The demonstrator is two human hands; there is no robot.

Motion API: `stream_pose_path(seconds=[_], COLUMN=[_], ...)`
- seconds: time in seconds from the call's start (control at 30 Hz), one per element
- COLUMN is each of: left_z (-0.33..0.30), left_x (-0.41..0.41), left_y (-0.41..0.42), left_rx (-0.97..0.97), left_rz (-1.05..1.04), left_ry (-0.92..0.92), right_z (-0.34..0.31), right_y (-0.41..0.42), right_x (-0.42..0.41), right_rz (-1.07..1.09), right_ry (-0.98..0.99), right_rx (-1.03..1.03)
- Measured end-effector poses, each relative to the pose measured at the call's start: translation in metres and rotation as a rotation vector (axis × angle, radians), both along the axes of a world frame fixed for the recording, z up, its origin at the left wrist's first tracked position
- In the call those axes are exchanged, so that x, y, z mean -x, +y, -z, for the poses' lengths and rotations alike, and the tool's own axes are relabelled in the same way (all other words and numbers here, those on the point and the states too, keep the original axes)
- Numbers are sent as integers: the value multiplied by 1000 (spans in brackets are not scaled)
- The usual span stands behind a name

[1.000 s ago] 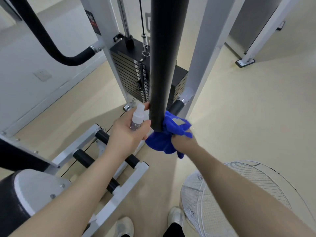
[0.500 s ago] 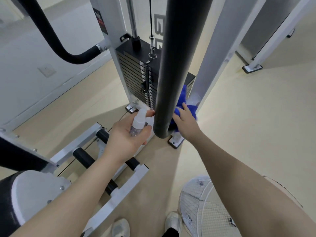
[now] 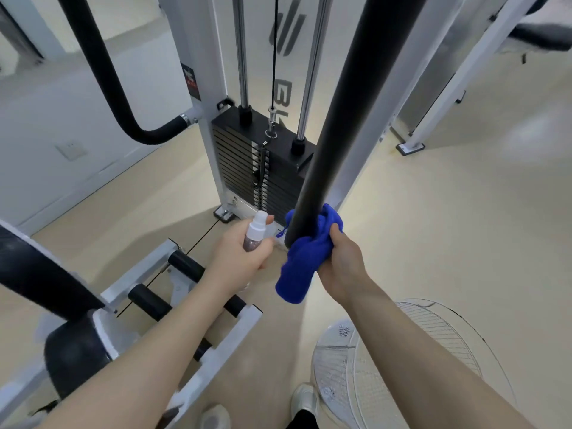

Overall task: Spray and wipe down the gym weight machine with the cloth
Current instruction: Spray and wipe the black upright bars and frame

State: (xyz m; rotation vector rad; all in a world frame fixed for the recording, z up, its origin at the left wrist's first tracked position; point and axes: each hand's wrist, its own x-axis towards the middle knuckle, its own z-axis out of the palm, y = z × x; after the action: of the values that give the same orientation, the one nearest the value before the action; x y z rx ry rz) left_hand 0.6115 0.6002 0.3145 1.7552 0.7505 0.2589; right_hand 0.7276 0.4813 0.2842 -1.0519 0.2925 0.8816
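A thick black padded bar (image 3: pixel 346 106) of the weight machine hangs down the middle of the head view, ending just above my hands. My right hand (image 3: pixel 340 258) grips a blue cloth (image 3: pixel 305 261) wrapped around the bar's lower end; part of the cloth hangs below my fist. To the left of the bar my left hand (image 3: pixel 240 253) holds a small clear spray bottle (image 3: pixel 255 232) with a white nozzle, upright, a little apart from the bar. Behind them stands the black weight stack (image 3: pixel 247 162) in its white frame.
A curved black handle (image 3: pixel 102 75) arcs at upper left. White foot rails with black rollers (image 3: pixel 185 267) lie at lower left beside a black seat pad (image 3: pixel 71 357). A white fan grille (image 3: pixel 402 366) sits on the floor at lower right, next to my shoes (image 3: pixel 305 399).
My right hand slid the cloth up behind the bar, then back down to its lower end, where the cloth now hangs below my fist. The left hand with the bottle stayed put.
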Motion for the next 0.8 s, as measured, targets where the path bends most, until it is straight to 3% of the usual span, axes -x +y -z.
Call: stream_pose_path(seconds=[0.1, 0.27, 0.43, 0.5, 0.63, 0.8], left_z=[-19, -56, -78, -92, -112, -140], left_x=[8, 32, 63, 78, 87, 72], left_y=[6, 30, 62, 82, 97, 135], left_rx=[-36, -179, -282, -332, -404, -446], left_rz=[46, 108, 162, 146, 185, 64], left_ry=[-12, -41, -103, -161, -211, -257], right_z=[-35, -73, -106, -124, -144, -177], right_y=[8, 45, 79, 95, 110, 148], right_x=[25, 62, 77, 89, 92, 76], right_rz=[160, -37, -316, -375, -481, -482], right_ry=[71, 67, -623, -836, -934, -954], right_rx=[-4, 296, 660, 692, 661, 616])
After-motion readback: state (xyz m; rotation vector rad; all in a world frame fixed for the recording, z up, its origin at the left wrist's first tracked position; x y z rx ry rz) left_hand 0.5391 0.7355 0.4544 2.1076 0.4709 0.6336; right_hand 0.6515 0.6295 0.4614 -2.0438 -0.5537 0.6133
